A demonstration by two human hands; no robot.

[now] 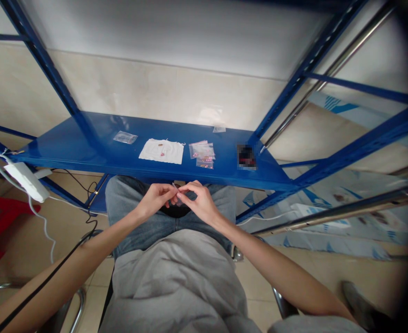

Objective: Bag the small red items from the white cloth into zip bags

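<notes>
Above my lap, my left hand (158, 196) and my right hand (199, 200) meet, fingertips pinched on a small clear plastic bag (179, 201). The bag's contents, if any, are too small to make out. On the blue shelf just beyond lies a white cloth pouch (151, 151) with a couple of tiny pinkish and brown pieces on top. To its right are several overlapping clear bags (203, 151) holding small pink items. Another clear bag (125, 137) rests at the left, and one more (219, 129) lies by the back edge.
The blue metal shelf (100, 150) has uprights at both sides. A blurred dark object (246, 157) sits near its right end. A white power strip (27, 180) with cables hangs at the left, near a red stool (3, 226). A metal rail (338, 212) runs along the right.
</notes>
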